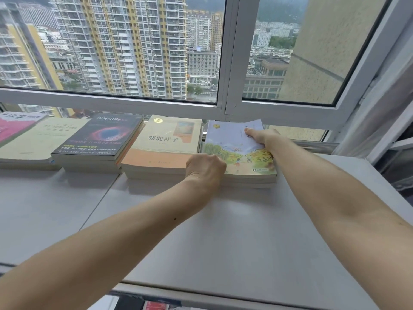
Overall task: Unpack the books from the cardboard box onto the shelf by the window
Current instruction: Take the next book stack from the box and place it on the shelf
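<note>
A gray shelf point(223, 231) runs under the window point(225, 63). Books lie flat on it in a row, close to the glass.

The landmark is the tan book point(163, 144) with the orange band at its near edge. Its cover says 骆驼祥子 in dark letters. It lies on top of a small stack.

Just to the right of the tan book is the picture book point(237, 148). Its cover shows a pale blue sky, green and yellow trees and small people. It tops its own stack. Its writing is too small to read.

The right hand point(262, 136) holds the far right side of the picture book. The thumb lies on the cover, and the other fingers are hidden under the edge.

The left hand point(205, 168) is curled at the near corner where the tan book and the picture book meet. You cannot tell what its fingers hold.

Just left of the tan book is the black book point(98, 135) with a red and blue eye. Its title is blurry. Left of that is a cream book point(42, 139), then a pink book point(15, 126) at the edge.
</note>
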### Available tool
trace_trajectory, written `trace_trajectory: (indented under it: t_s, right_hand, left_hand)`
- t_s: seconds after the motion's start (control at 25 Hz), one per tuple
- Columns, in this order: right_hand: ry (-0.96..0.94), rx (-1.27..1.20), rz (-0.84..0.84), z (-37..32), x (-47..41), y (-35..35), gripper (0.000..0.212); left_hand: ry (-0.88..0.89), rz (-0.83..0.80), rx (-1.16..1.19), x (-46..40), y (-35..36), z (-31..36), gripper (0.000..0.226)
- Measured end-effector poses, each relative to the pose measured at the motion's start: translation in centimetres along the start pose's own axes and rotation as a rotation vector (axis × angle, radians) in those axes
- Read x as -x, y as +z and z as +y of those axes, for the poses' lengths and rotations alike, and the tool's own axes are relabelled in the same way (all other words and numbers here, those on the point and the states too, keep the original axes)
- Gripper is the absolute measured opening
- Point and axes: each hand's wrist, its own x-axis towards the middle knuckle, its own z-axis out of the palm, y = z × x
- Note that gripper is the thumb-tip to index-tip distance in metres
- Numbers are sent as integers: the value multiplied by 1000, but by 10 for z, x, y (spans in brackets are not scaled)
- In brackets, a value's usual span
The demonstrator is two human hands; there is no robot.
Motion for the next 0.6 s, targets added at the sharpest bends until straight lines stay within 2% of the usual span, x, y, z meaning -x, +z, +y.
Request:
trace_trajectory:
  t_s: [0.08,0.28,0.44,0.6]
  right_hand:
    - [-17,96,44,0,2,1,100]
    - [-25,208,98,4,8,1,96]
    - [-5,88,41,19,18,-16,92]
    - [-45,63,138,53,41,-54,73]
  left_hand:
    - [9,16,-6,-1,-1,-1,40]
    - [58,39,-22,-6,0,-7,31]
    - [113,42,-105,-9,-6,-13,20]
    - [221,68,-145,-6,-25,-11,18]
